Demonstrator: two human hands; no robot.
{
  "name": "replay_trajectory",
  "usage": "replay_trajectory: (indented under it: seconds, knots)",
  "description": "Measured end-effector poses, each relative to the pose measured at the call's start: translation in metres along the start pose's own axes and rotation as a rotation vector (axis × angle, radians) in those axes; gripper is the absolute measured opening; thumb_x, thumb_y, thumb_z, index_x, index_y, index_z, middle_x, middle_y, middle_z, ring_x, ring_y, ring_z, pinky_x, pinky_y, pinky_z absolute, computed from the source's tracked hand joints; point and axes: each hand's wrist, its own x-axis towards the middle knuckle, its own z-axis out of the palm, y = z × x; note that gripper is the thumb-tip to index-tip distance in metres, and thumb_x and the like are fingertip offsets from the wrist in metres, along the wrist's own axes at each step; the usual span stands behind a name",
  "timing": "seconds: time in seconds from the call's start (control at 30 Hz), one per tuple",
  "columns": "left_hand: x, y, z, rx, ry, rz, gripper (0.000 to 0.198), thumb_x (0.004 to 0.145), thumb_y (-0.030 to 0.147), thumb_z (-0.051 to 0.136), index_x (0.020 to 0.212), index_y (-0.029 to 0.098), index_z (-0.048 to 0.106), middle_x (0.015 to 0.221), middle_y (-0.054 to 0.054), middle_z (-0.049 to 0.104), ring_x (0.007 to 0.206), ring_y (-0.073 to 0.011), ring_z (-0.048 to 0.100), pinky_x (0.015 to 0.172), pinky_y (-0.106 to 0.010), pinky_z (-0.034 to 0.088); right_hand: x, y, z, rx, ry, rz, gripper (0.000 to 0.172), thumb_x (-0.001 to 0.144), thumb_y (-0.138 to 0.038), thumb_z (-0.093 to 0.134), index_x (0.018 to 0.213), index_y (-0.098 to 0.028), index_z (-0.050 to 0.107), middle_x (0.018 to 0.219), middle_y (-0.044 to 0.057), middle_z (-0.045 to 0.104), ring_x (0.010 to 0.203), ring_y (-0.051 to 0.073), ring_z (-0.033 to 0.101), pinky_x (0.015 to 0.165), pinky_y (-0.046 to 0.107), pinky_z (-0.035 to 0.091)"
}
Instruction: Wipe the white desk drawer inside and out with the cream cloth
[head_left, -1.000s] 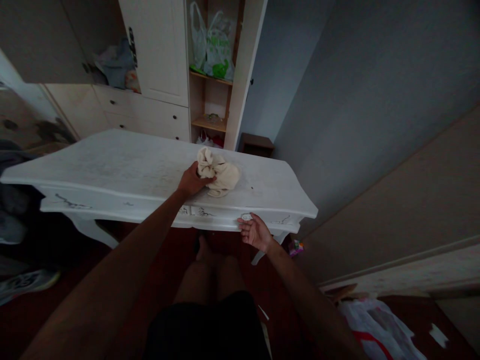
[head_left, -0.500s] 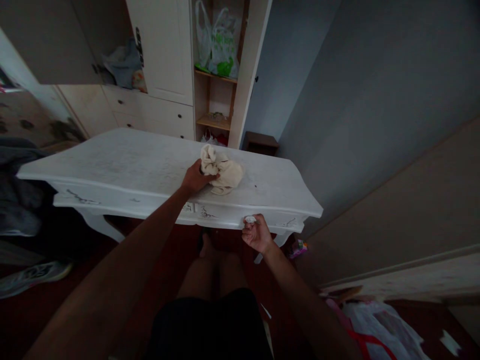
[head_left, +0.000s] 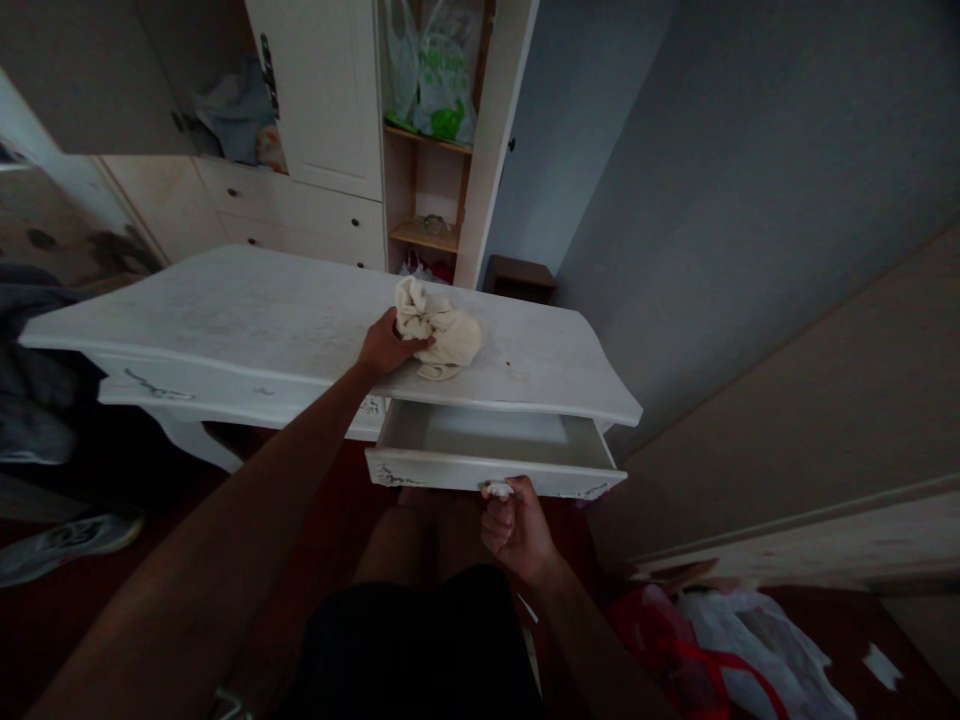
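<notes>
A white table (head_left: 285, 310) with a smudged top and curved front edge stands before me. My left hand (head_left: 390, 345) rests on it, fingers closed on a crumpled cream cloth (head_left: 450, 340). At the front right, a drawer (head_left: 480, 470) with dark branch-like decoration is pulled out, and its inside shows a bare bottom. My right hand (head_left: 517, 525) pinches the drawer's pale knob (head_left: 498, 489) between thumb and fingers. A small dark spot (head_left: 508, 363) marks the tabletop right of the cloth.
Behind the table is a white wardrobe (head_left: 322, 100) with an open compartment holding plastic bags (head_left: 442, 80). A grey wall (head_left: 735, 200) rises on the right. Bags with red straps (head_left: 705, 650) lie at lower right, and a shoe (head_left: 75, 545) is on the floor at left.
The right drawer has slid out toward me, with my right hand on its knob moving nearer and down. My left hand still holds the cloth in about the same spot.
</notes>
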Motion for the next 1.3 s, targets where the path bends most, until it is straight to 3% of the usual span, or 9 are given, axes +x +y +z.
replay_trajectory:
  seconds: [0.13,0.27,0.47,0.77,1.03,1.3]
  knots:
    - [-0.001,0.002,-0.001,0.015,0.002,-0.016,0.06,0.059,0.052,0.079,0.104,0.017,0.061,0.1,-0.006,0.07,0.089,-0.0223,0.062,0.082,-0.034,0.05,-0.02,0.018,-0.002,-0.013,-0.035,-0.012,0.028,0.074,-0.043,0.065,0.075,-0.015,0.072,0.034,-0.012,0.03,0.033,0.005,0.018,0.034,0.019,0.017]
    - [-0.002,0.004,-0.001,0.033,-0.012,-0.02,0.059,0.061,0.051,0.077,0.106,0.016,0.061,0.102,-0.006,0.07,0.09,-0.0218,0.062,0.082,-0.034,0.05,-0.041,0.036,0.0,0.003,-0.015,-0.025,0.031,0.073,-0.043,0.069,0.078,-0.013,0.074,0.031,-0.013,0.032,0.032,0.004,0.013,0.032,0.019,0.016]
    - [-0.002,0.004,-0.001,0.036,-0.001,-0.016,0.059,0.06,0.051,0.078,0.106,0.017,0.061,0.102,-0.006,0.07,0.09,-0.022,0.063,0.082,-0.034,0.051,-0.068,0.068,-0.003,0.034,0.074,-0.076,0.034,0.073,-0.048,0.074,0.076,-0.014,0.073,0.03,-0.012,0.033,0.031,0.003,0.016,0.033,0.018,0.017]
    - [-0.003,0.003,-0.001,0.039,0.01,-0.021,0.056,0.059,0.051,0.077,0.101,0.017,0.061,0.098,-0.004,0.07,0.087,-0.0211,0.062,0.08,-0.033,0.051,-0.082,0.121,-0.034,0.03,0.212,-0.147,0.039,0.067,-0.053,0.079,0.076,-0.015,0.072,0.031,-0.013,0.031,0.031,0.003,0.018,0.035,0.018,0.015]
    - [-0.003,0.003,-0.001,0.039,0.012,-0.026,0.058,0.058,0.053,0.077,0.101,0.017,0.06,0.097,-0.005,0.069,0.086,-0.0218,0.062,0.079,-0.034,0.051,-0.079,0.131,-0.045,-0.024,0.27,-0.165,0.043,0.064,-0.057,0.079,0.07,-0.016,0.069,0.03,-0.012,0.034,0.03,0.003,0.021,0.036,0.019,0.013]
    - [0.005,-0.01,0.002,-0.09,-0.029,0.011,0.059,0.056,0.043,0.077,0.105,0.015,0.059,0.101,-0.007,0.069,0.09,-0.023,0.062,0.084,-0.037,0.052,-0.067,0.135,-0.05,-0.14,0.35,-0.249,0.051,0.066,-0.065,0.072,0.064,-0.014,0.067,0.035,-0.004,0.047,0.032,0.007,0.036,0.038,0.021,0.021]
